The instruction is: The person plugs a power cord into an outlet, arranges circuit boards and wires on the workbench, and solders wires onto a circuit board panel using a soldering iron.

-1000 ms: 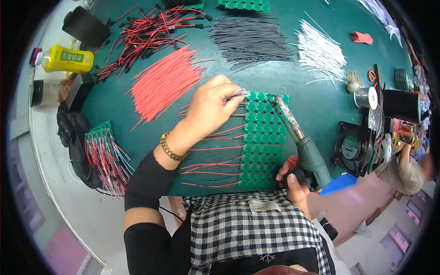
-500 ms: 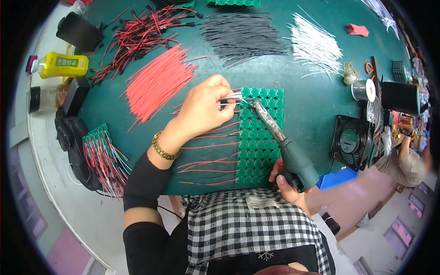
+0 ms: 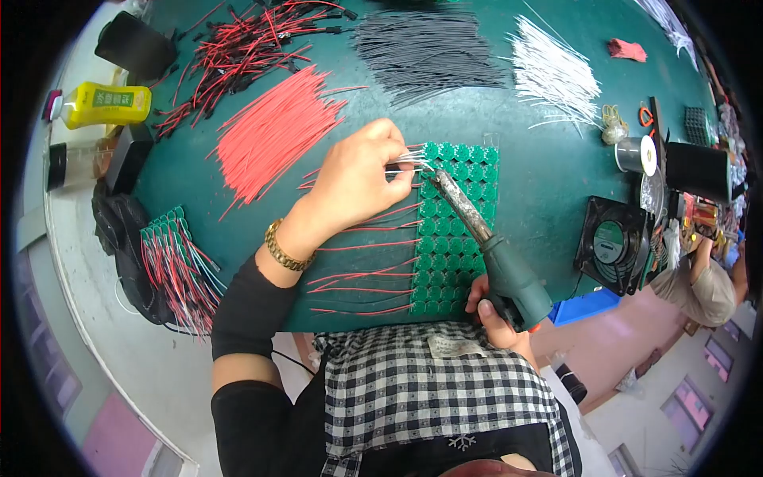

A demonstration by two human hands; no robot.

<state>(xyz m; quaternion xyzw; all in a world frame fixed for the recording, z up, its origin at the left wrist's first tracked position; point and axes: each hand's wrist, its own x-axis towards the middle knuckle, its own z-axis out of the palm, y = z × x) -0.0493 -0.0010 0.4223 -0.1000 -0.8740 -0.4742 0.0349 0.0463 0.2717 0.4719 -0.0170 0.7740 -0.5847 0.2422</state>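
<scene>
A green panel of small round circuit boards [image 3: 455,230] lies on the table, with red and black wires running off its left edge. My left hand [image 3: 362,171] is closed on several white wires [image 3: 408,159], whose ends reach the panel's upper left corner. My right hand [image 3: 494,314] grips a green soldering iron [image 3: 513,282] at the panel's lower right. The iron's tip is at the upper left boards, close to the ends of the white wires; whether they touch is too small to tell.
Bundles of red wires [image 3: 274,135], black wires [image 3: 429,52] and white wires [image 3: 554,67] lie behind. At the right are a solder spool [image 3: 636,155] and a black fan [image 3: 610,242]. Wired boards [image 3: 167,226] and a yellow bottle [image 3: 107,105] are at the left. A person [image 3: 699,290] is far right.
The soldering iron's tip has moved left across the panel, from its upper right part to the upper left boards. My left hand still holds the white wires near the corner.
</scene>
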